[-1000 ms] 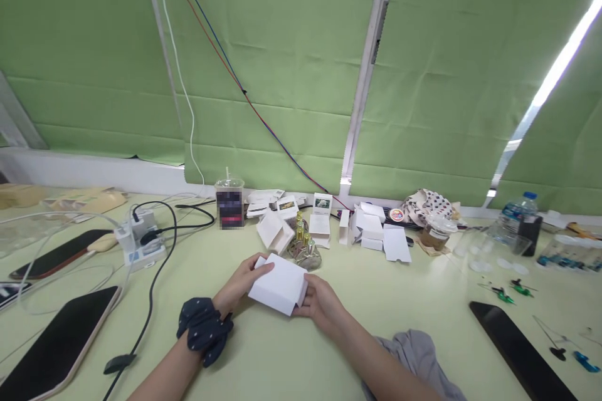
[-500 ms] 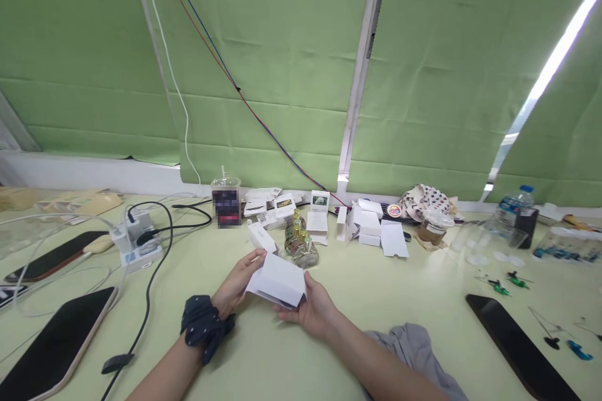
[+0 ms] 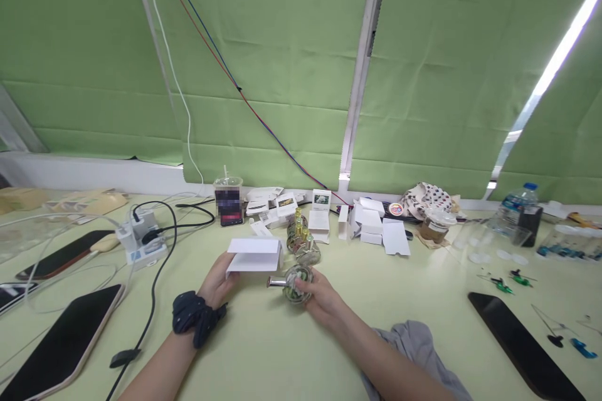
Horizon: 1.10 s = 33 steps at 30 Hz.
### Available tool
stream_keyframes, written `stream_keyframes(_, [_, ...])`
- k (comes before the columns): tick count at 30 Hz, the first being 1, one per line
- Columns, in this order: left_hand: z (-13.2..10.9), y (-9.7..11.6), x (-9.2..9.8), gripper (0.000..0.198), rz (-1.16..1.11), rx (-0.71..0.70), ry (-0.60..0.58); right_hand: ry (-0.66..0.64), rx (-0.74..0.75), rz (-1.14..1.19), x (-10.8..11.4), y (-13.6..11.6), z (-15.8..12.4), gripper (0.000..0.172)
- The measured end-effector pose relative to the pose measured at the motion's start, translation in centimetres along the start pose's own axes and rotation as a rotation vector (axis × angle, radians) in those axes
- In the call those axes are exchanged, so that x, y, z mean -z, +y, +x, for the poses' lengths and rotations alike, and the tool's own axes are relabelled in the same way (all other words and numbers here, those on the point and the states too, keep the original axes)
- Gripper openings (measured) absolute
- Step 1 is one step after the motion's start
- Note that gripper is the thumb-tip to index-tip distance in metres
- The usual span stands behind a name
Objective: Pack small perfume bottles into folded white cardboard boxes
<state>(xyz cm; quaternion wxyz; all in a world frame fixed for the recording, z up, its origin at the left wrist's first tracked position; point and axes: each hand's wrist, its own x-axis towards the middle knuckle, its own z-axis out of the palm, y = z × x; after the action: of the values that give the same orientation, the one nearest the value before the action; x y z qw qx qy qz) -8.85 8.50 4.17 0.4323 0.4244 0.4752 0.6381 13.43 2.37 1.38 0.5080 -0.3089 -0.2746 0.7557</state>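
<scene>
My left hand (image 3: 220, 280) grips a white cardboard box (image 3: 254, 254) by its left end, its folded panels facing me. A round glass perfume bottle (image 3: 298, 284) is in my right hand (image 3: 324, 297), pinched between thumb and fingers. The bottle lies sideways, its silver cap (image 3: 276, 282) pointing left toward the box, and the two are apart. Just behind them several similar glass bottles (image 3: 308, 252) with yellowish necks stand on the table. White opened cartons (image 3: 320, 223) with small flower pictures are behind those bottles.
More white boxes (image 3: 370, 225) and a flat white card (image 3: 396, 237) lie at the back. A drink cup (image 3: 229, 203) and power adapters with cables (image 3: 145, 241) are to the left. Phones (image 3: 66, 338) lie at the left, another dark phone (image 3: 520, 341) at the right, near earphones (image 3: 554, 339).
The perfume bottle has come into view in my right hand, which has let go of the box. My left hand has moved left and slightly down with the box, now turned.
</scene>
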Motion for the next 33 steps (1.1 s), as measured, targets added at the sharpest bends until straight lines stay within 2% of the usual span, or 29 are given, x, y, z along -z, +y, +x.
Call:
stream_keyframes(2, [0.2,-0.6,-0.1,0.039,-0.022,0.058,-0.036,0.022,0.048,-0.053,0.0,-0.7,-0.2,0.060])
stream_keyframes(6, [-0.1,-1.3,-1.3,0.029,-0.184,0.269,-0.093,0.015,0.091,-0.234,0.3,-2.2,-0.3,0.064])
stream_keyframes(9, [-0.5,-1.5,-2.2,0.029,-0.291,0.373,-0.083,-0.012,0.181,-0.401,0.8,-3.1,-0.2,0.063])
stream_keyframes(13, [-0.3,-2.2,-2.5,0.026,-0.315,0.416,-0.088,-0.014,0.272,-0.625,1.8,-3.8,0.3,0.044])
stream_keyframes(18, [-0.3,-2.1,-2.4,0.017,-0.375,0.411,-0.120,0.153,0.400,-0.923,2.5,-4.4,0.5,0.031])
stream_keyframes(20, [-0.8,-1.5,-2.6,0.014,-0.388,0.408,-0.115,0.225,0.452,-1.053,2.3,-4.6,0.3,0.030])
stream_keyframes(23, [-1.8,-0.6,-2.8,0.018,-0.365,0.380,-0.107,0.332,0.523,-1.207,1.5,-4.9,-0.5,0.036])
stream_keyframes(25, [-2.4,-0.3,-2.9,0.027,-0.297,0.344,-0.123,0.364,0.662,-1.226,0.5,-5.2,-1.4,0.041])
stream_keyframes(27, [-2.9,-0.1,-3.0,0.035,-0.202,0.286,-0.181,0.309,0.861,-1.159,-0.5,-5.6,-2.4,0.043])
stream_keyframes(29, [-3.3,0.2,-3.2,0.039,-0.111,0.214,-0.291,0.151,0.945,-1.056,-1.5,-5.9,-3.1,0.048])
stream_keyframes(31, [-3.7,0.5,-3.4,0.040,-0.056,0.151,-0.387,0.000,0.891,-0.976,-2.2,-6.4,-3.4,0.044])
stream_keyframes(33, [-4.0,0.8,-3.7,0.039,-0.032,0.123,-0.417,-0.059,0.796,-0.925,-2.4,-6.9,-3.3,0.027])
